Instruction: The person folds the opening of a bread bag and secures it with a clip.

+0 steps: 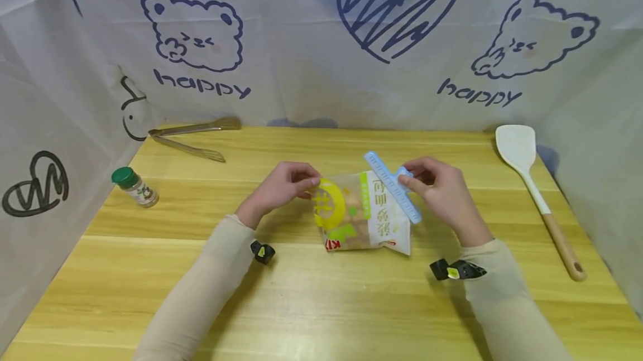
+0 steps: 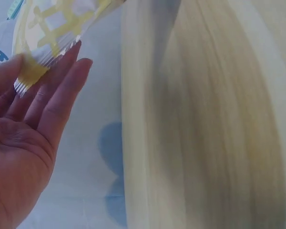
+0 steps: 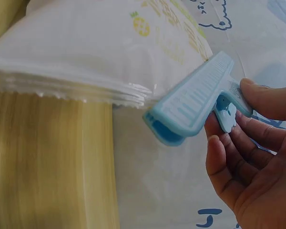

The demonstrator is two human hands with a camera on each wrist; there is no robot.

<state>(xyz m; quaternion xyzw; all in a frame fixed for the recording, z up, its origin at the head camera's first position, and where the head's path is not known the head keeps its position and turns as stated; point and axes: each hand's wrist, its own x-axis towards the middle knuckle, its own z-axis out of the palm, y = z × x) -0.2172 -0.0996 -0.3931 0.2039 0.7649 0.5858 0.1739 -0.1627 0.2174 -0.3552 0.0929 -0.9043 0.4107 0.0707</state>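
Observation:
A printed plastic food bag [image 1: 346,213] hangs between the two hands, over the middle of the table. My left hand [image 1: 283,187] pinches its left upper corner between thumb and fingers; the left wrist view shows the crimped yellow corner of the bag [image 2: 62,28] there. With thumb and fingers my right hand [image 1: 442,188] pinches the handles of a light blue bag clip [image 1: 394,187]. The clip's long ridged bar slants across the bag's upper right corner in the head view. In the right wrist view the clip [image 3: 190,100] overlaps the end of the bag's crimped edge [image 3: 86,93].
Metal tongs [image 1: 193,132] lie at the back left of the wooden table [image 1: 311,305]. A green-lidded seasoning jar [image 1: 135,187] stands near the left edge. On the right lies a white spatula [image 1: 537,193] with a wooden handle. White drawn-on cloth [image 1: 301,59] encloses the table's back and sides.

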